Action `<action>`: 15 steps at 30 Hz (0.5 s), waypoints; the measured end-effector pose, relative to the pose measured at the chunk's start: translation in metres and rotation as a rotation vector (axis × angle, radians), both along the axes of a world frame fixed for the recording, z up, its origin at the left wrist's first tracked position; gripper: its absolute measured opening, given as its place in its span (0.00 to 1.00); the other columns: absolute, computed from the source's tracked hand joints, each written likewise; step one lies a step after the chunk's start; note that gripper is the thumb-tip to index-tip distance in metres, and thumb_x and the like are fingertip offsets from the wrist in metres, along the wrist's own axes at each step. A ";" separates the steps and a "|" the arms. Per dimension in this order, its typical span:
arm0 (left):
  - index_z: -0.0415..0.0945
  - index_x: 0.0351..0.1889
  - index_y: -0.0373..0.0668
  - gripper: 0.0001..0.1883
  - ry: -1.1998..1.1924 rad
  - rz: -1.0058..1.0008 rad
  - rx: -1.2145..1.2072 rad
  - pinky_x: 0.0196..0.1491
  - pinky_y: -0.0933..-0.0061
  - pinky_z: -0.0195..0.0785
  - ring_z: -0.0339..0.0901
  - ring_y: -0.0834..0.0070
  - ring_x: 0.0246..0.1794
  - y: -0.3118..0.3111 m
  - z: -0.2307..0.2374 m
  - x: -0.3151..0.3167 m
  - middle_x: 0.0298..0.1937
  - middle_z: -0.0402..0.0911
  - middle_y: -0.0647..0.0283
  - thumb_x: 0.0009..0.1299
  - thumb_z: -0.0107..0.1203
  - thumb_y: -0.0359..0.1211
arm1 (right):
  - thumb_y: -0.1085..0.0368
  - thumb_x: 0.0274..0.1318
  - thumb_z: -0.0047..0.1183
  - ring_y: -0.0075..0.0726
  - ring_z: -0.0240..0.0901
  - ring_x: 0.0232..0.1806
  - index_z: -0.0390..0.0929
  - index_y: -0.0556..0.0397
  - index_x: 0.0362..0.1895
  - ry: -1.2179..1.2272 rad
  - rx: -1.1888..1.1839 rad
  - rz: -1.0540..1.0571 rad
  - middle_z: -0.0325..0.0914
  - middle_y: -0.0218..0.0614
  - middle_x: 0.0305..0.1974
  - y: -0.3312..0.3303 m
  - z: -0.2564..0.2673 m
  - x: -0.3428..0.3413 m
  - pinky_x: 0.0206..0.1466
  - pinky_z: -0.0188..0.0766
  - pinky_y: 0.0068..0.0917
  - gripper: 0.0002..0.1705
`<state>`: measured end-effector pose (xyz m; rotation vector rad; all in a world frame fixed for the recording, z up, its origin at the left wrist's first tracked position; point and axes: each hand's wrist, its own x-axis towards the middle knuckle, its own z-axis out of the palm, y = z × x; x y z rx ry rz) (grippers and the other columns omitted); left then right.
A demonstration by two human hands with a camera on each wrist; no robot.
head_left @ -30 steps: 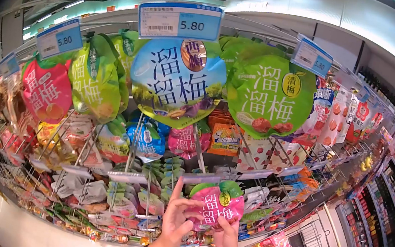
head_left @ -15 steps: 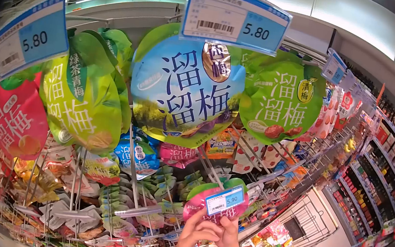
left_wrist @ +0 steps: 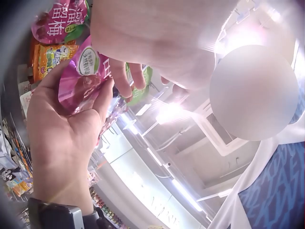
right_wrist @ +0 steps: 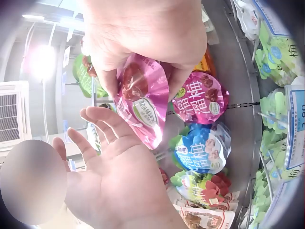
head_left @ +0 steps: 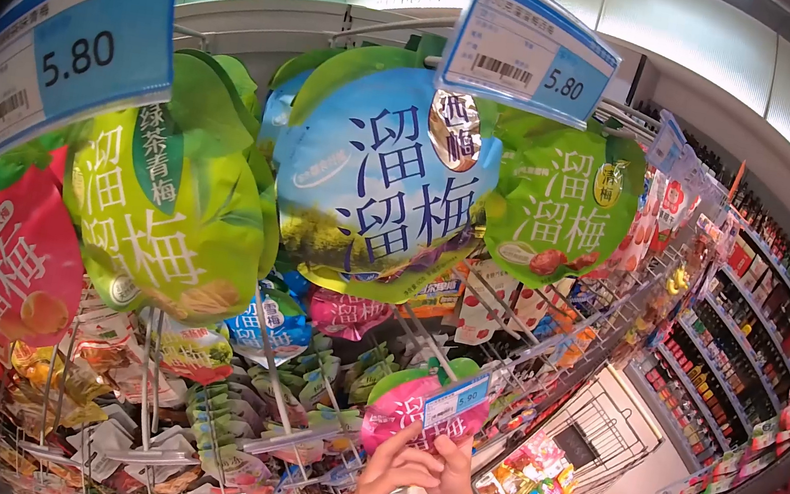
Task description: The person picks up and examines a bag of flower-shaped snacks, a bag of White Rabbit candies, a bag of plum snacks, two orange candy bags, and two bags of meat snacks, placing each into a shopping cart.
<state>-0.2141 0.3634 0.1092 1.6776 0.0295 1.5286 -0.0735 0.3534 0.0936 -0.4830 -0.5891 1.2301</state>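
Note:
A pink and green bag of dried plums (head_left: 407, 413) is at the lower middle of the head view, a blue and white 5.90 price tag (head_left: 456, 403) overlapping its front. My right hand (head_left: 455, 478) grips the bag's lower edge between thumb and fingers; the right wrist view shows the bag (right_wrist: 145, 102) pinched under that hand (right_wrist: 147, 36). My left hand (head_left: 393, 487) is close to the bag's lower left, fingers bent loosely. In the right wrist view the left palm (right_wrist: 114, 179) shows, fingers spread beside the bag, with nothing in their grip.
Large display bags, blue (head_left: 383, 185), yellow-green (head_left: 161, 224) and green (head_left: 562, 205), hang above with price tags. Rows of small bags (head_left: 228, 426) hang on metal hooks below. A wire cart (head_left: 628, 421) holding several bags stands at the right, near shelving (head_left: 735, 345).
The view has shifted closer to the rack. My left hand's raised index finger has come down and the hand has moved right, below the bag. The 5.90 tag now shows before the bag.

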 end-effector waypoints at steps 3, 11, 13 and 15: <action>0.76 0.49 0.33 0.18 0.009 0.015 -0.019 0.52 0.61 0.79 0.81 0.54 0.53 -0.004 -0.002 -0.003 0.77 0.50 0.34 0.62 0.66 0.23 | 0.71 0.59 0.61 0.36 0.82 0.49 0.66 0.54 0.66 0.067 -0.062 -0.041 0.80 0.39 0.52 -0.002 0.001 -0.006 0.51 0.82 0.31 0.31; 0.76 0.49 0.34 0.18 0.056 0.041 -0.016 0.54 0.60 0.77 0.81 0.57 0.53 -0.011 -0.006 -0.009 0.77 0.53 0.37 0.62 0.67 0.24 | 0.69 0.60 0.65 0.20 0.73 0.30 0.75 0.46 0.46 -0.121 -0.186 -0.125 0.77 0.25 0.34 0.058 -0.009 -0.008 0.31 0.69 0.21 0.13; 0.76 0.49 0.35 0.18 0.074 0.075 -0.014 0.55 0.60 0.77 0.81 0.57 0.53 -0.013 -0.010 -0.008 0.75 0.56 0.40 0.62 0.67 0.23 | 0.68 0.59 0.67 0.20 0.73 0.27 0.78 0.46 0.38 -0.126 -0.185 -0.194 0.77 0.25 0.29 0.088 0.003 -0.020 0.29 0.68 0.21 0.09; 0.77 0.50 0.35 0.19 0.066 0.077 -0.032 0.56 0.59 0.75 0.81 0.59 0.53 -0.016 -0.008 -0.007 0.74 0.58 0.41 0.62 0.67 0.23 | 0.69 0.59 0.67 0.21 0.73 0.28 0.77 0.47 0.38 -0.098 -0.204 -0.137 0.77 0.24 0.29 0.108 0.010 -0.025 0.30 0.69 0.22 0.09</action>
